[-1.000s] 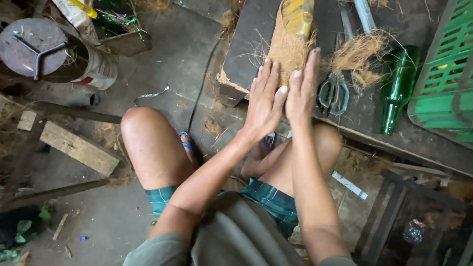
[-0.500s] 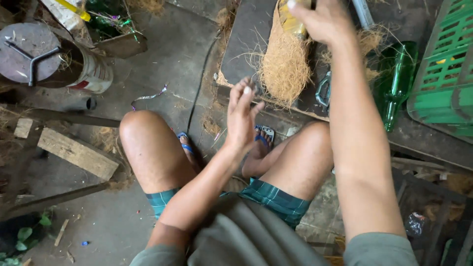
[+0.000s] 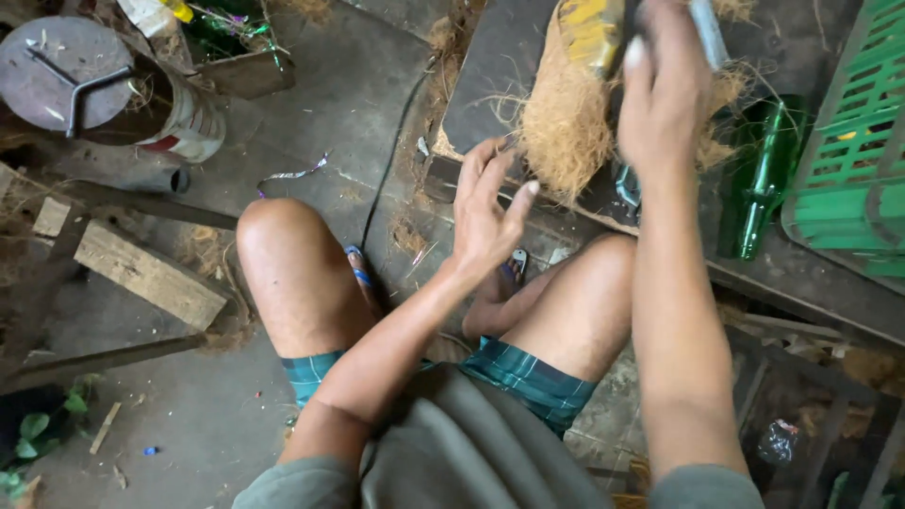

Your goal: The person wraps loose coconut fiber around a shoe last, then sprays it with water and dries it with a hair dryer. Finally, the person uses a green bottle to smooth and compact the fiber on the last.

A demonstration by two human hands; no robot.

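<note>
Brown, wiry coconut fibre (image 3: 566,123) lies in a shaggy heap on a dark flat board (image 3: 495,71), just beyond the person's knees, with loose strands straggling off its edges. The left hand (image 3: 485,212) hovers at the near edge of the heap, palm turned inward, fingers spread and slightly curled, gripping nothing; whether its fingertips brush the strands cannot be told. The right hand (image 3: 665,94) is raised over the far side of the heap, seen from the back and blurred, fingers lying together; whether it grips anything cannot be told. A yellow object (image 3: 592,33) rests on top of the fibre beside that hand, and a pale grey rod (image 3: 707,33) shows just past the knuckles. A green glass bottle (image 3: 764,184) lies on the board to the right, smooth and glossy, next to a green plastic crate (image 3: 848,160) with a slatted wall. The person sits low, bare knees apart, in checked teal shorts and a grey shirt, a blue-strapped sandal (image 3: 358,273) between the legs. The floor (image 3: 311,113) is rough grey concrete, dusty and scattered with scraps. To the left lie a pale wooden plank (image 3: 151,273) and a round metal lid (image 3: 61,66) over a worn tin can (image 3: 189,123).
</note>
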